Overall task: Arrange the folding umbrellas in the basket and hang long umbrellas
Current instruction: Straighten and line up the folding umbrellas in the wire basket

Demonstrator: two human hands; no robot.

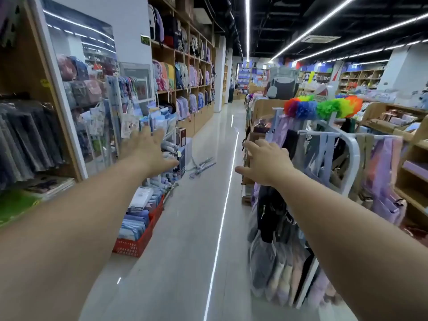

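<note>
Two or three long umbrellas [202, 167] lie on the grey floor of a shop aisle, ahead of me at the foot of the left shelving. Folding umbrellas [165, 178] in pale blue and lilac are stacked low on the left, behind a red plastic basket [136, 245] that holds folded blue and white goods. My left hand [147, 150] stretches forward at arm's length, fingers straight, holding nothing. My right hand [265, 159] is also held out with relaxed fingers, empty, in front of a rack of hanging bags.
Wooden shelves of backpacks [183, 75] line the left wall. A white metal rack [347, 158] with hanging bags and colourful pompoms [322, 106] stands on the right. A white display rack [129, 107] with hanging items stands left. The aisle floor [203, 228] runs between them.
</note>
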